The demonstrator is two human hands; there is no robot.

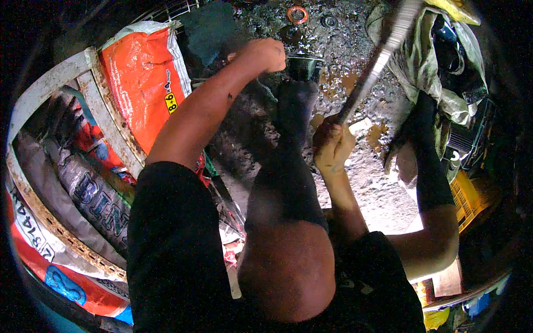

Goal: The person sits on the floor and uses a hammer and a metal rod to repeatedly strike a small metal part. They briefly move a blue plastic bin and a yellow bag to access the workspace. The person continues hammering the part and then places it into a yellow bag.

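My right hand [333, 145] is closed round the lower end of a long metal bar [371, 69]. The bar slants up and to the right, and its far end is smeared by motion. Farther off to the left, my left hand [267, 54] is a closed fist above the dark, wet ground. What it holds, if anything, is hidden. A small tan tip [231, 57] shows beside that fist; I cannot tell what it is. Just right of the fist stands a dark block-like object [303, 67]. Beyond it lie an orange ring [297, 15] and a dark metal ring [329, 22].
On the left, a rusty white metal frame [105, 108] stands by an orange printed sack [136, 77] and a grey sack [83, 177]. At right lie a crumpled greyish sack [408, 69] and a yellow plastic crate [466, 194]. My bent knee [288, 272] fills the near middle.
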